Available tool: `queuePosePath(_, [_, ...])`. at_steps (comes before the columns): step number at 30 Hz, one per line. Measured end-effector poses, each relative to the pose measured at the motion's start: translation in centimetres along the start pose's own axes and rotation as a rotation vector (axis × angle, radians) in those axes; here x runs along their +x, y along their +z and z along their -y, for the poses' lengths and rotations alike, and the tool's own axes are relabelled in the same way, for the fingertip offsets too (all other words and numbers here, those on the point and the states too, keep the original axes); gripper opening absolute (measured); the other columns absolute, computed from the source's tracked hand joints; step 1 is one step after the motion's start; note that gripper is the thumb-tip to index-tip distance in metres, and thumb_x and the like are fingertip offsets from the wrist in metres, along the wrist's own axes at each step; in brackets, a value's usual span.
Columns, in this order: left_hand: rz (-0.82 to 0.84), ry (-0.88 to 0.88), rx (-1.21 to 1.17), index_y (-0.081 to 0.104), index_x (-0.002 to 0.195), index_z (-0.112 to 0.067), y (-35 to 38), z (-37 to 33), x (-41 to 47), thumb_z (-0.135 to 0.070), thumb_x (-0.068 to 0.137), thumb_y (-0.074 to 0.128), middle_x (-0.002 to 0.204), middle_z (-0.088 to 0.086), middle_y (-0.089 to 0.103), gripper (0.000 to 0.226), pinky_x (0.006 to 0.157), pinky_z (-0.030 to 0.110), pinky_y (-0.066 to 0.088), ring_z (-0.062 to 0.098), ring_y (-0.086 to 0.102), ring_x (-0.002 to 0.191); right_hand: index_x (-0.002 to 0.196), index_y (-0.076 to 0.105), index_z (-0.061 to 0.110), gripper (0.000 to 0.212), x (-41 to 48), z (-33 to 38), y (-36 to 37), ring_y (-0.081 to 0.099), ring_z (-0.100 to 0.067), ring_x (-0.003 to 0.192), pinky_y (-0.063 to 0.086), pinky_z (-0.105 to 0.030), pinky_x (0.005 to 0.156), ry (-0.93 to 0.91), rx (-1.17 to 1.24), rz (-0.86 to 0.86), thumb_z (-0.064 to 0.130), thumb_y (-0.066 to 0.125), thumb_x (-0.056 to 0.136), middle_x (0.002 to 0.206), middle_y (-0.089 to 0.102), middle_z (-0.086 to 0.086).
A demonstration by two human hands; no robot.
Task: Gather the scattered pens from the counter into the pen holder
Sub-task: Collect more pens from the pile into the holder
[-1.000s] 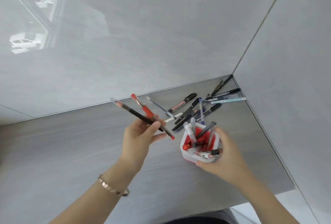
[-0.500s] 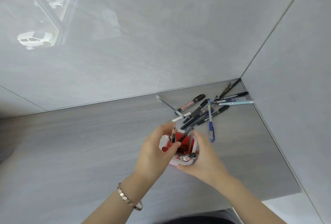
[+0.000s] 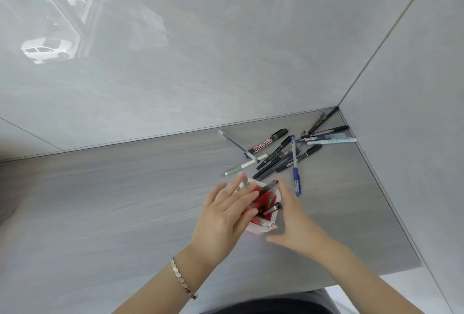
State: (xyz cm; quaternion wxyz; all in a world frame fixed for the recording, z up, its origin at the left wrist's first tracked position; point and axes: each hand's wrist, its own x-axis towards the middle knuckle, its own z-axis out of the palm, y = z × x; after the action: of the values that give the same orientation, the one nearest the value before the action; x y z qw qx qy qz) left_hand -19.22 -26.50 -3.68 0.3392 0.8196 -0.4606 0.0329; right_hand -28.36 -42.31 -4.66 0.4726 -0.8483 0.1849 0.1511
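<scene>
The holder is steadied by the right hand; the left hand, fingers spread, apparently empty, settles pens inside.

Grey glossy wall behind counter, second wall at right, meeting in corner. Bracelet on wrist. White car reflection on wall, upper left.

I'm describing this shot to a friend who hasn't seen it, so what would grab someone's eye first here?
First, the red and white pen holder near the middle of the grey counter, with the left hand spread over its top and the right hand against its right side. Next, the heap of loose pens behind it toward the corner, among them a black whiteboard marker and a blue pen.
</scene>
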Motion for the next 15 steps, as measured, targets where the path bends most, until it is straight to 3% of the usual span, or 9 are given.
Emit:
queuePosePath(2, [0.081,-0.017,0.031,0.055,0.116,-0.024,-0.4,0.0,0.5,-0.040,0.096,0.030,0.137,-0.006,0.046,0.036,0.106,0.038,0.033,0.014,0.024,0.137,0.146,-0.008,0.020,0.108,0.7,-1.2,-1.3,0.017,-0.016,0.141,0.021,-0.029,0.113,0.054,-0.114,-0.032,0.005,0.071,0.073,0.150,0.011,0.001])
queuePosePath(4, [0.178,-0.035,0.050,0.048,0.124,-0.032,-1.0,-0.4,1.2,-0.045,0.095,0.024,0.151,-0.004,0.020,0.040,0.111,0.040,0.023,0.019,0.011,0.140,0.145,0.011,0.014,0.086,1.9,-2.2,-2.7,0.034,-0.028,0.132,0.031,-0.030,0.106,0.129,-0.137,-0.220,0.000,0.063,0.078,0.143,0.027,-0.013])
queuePosePath(6, [0.268,-0.053,0.021,0.027,0.134,-0.044,-1.3,-0.6,1.7,-0.056,0.090,0.024,0.152,-0.011,-0.003,0.046,0.110,0.039,0.018,0.019,0.008,0.139,0.141,0.024,0.009,0.068,3.4,-2.3,-3.6,0.048,-0.030,0.117,0.041,-0.035,0.095,0.209,-0.122,-0.394,0.007,0.061,0.084,0.132,0.040,-0.018])
queuePosePath(8, [0.406,-0.189,-0.148,-0.003,0.132,-0.058,-1.9,-0.9,2.1,-0.071,0.074,0.041,0.147,-0.028,-0.016,0.073,0.112,0.035,0.023,0.012,0.014,0.138,0.139,0.027,0.008,0.061,5.0,-2.4,-3.9,0.054,-0.030,0.108,0.045,-0.038,0.088,0.262,-0.136,-0.415,0.015,0.059,0.087,0.129,0.045,-0.018])
queuePosePath(10, [0.488,-0.301,-0.262,-0.015,0.125,-0.061,-2.2,-0.6,2.3,-0.066,0.057,0.067,0.136,-0.041,-0.015,0.107,0.107,0.028,0.032,-0.002,0.018,0.131,0.134,0.034,0.008,0.053,6.2,-2.8,-3.8,0.056,-0.031,0.105,0.048,-0.041,0.087,0.282,-0.214,-0.372,0.016,0.057,0.088,0.125,0.049,-0.017])
queuePosePath(12, [0.552,-0.277,-0.225,-0.016,0.124,-0.058,-2.3,-0.1,2.4,-0.049,0.051,0.082,0.133,-0.045,-0.011,0.122,0.096,0.020,0.037,-0.007,0.026,0.124,0.125,0.045,0.007,0.038,6.8,-3.2,-3.7,0.055,-0.033,0.103,0.048,-0.042,0.086,0.296,-0.254,-0.356,0.011,0.052,0.088,0.120,0.052,-0.018])
queuePosePath(15, [0.585,-0.194,-0.100,-0.010,0.128,-0.054,-2.4,0.5,2.6,-0.035,0.056,0.083,0.149,-0.024,0.003,0.119,0.088,0.023,0.043,0.012,0.044,0.121,0.113,0.052,0.002,0.026,7.0,-3.9,-4.7,0.055,-0.037,0.094,0.046,-0.041,0.080,0.296,-0.191,-0.410,0.006,0.043,0.088,0.111,0.055,-0.022])
